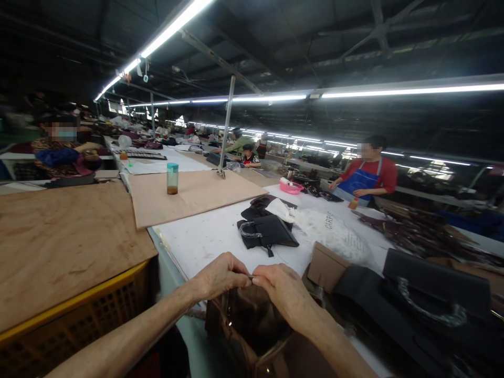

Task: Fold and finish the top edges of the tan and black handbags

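Observation:
Near the bottom centre, an open brown bag [255,320] shows its dark lining and some small shiny metal parts. My left hand [224,275] and my right hand [277,283] meet at its far upper edge, thumbs and fingertips pinched together on that edge. The fingertips nearly touch, with a small bit of the edge between them. Just beyond my hands, a black handbag [270,231] with a wrapped handle lies on the white table [197,236].
Black bags [437,289] and a brown piece [326,265] lie at right, beside clear plastic wrapping [338,233]. A bottle [172,178] stands on a board [197,197]. A yellow crate [79,310] is at left. A person in a blue apron [360,181] stands across the table.

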The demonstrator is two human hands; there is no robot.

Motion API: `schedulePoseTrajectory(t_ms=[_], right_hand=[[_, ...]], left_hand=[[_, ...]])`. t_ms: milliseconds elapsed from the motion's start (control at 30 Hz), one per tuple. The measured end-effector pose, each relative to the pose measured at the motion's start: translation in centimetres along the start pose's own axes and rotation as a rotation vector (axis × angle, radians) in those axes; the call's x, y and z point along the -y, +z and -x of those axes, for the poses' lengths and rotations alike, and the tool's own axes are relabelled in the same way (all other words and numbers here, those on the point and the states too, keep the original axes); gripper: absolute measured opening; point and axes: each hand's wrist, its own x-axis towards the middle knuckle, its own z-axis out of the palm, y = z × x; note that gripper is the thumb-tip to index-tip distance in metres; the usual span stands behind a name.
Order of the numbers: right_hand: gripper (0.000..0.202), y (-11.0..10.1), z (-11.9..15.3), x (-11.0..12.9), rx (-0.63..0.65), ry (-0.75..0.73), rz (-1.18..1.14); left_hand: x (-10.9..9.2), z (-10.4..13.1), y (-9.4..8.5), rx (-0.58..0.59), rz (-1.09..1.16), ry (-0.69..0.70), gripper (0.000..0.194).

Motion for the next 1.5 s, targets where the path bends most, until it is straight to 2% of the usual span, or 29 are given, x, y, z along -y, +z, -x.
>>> schedulePoseTrajectory(t_ms=[133, 167, 300, 367, 500, 633, 767, 967, 1100, 1333, 1500], right_hand=[[0.024, 0.1, -0.2, -0.3, 0.011, 0.056, 0.004], [0.023, 0.1, -0.2, -0.4, 0.004, 0.063, 0.011], [0.023, 0.4, -0.2, -1.0, -0.020, 0.050, 0.000], [0.023, 0.5, -0.1, -1.0, -0.014, 0.051, -0.004], [0.023, 0.6, 0.0, -0.8, -0.007, 0.059, 0.002], [0.024, 0.7, -0.1, -0.6, -0.021, 0.050, 0.001], [0.024, 0.7, 0.0, -0.6, -0.019, 0.060, 0.003], [0.023, 0.6, 0.4, -0.5, -0.015, 0.049, -0.040], [0.021, 0.4, 0.1, -0.1, -0.008, 0.063, -0.010], [0.024, 0.8, -1.4, 0.6, 0.040, -0.064, -0.032], [0.023, 1.5, -1.6, 1.1, 0.013, -0.044, 0.068]], left_hand=[[0.1, 1.0, -1.9, 0.186, 0.154, -0.080, 0.033], [0.2, 1.4, -2.6, 0.196, 0.173, -0.094, 0.039], [0.7, 2.7, -4.2, 0.029, 0.001, -0.084, 0.038], [0.8, 3.0, -4.0, -0.014, -0.007, -0.087, 0.035], [0.9, 2.6, -2.9, 0.018, 0.169, -0.113, 0.035], [0.9, 2.1, -2.2, 0.008, 0.178, -0.120, 0.034], [0.7, 1.9, -2.0, -0.031, 0.094, -0.152, 0.030], [0.2, 1.9, -1.2, -0.047, 0.007, -0.096, 0.026], [0.5, 1.9, -0.5, -0.103, -0.076, -0.093, 0.025], [1.1, 1.9, -0.6, -0.120, -0.192, 0.026, 0.027], [1.4, 2.2, -1.0, -0.157, -0.341, 0.120, 0.027]])
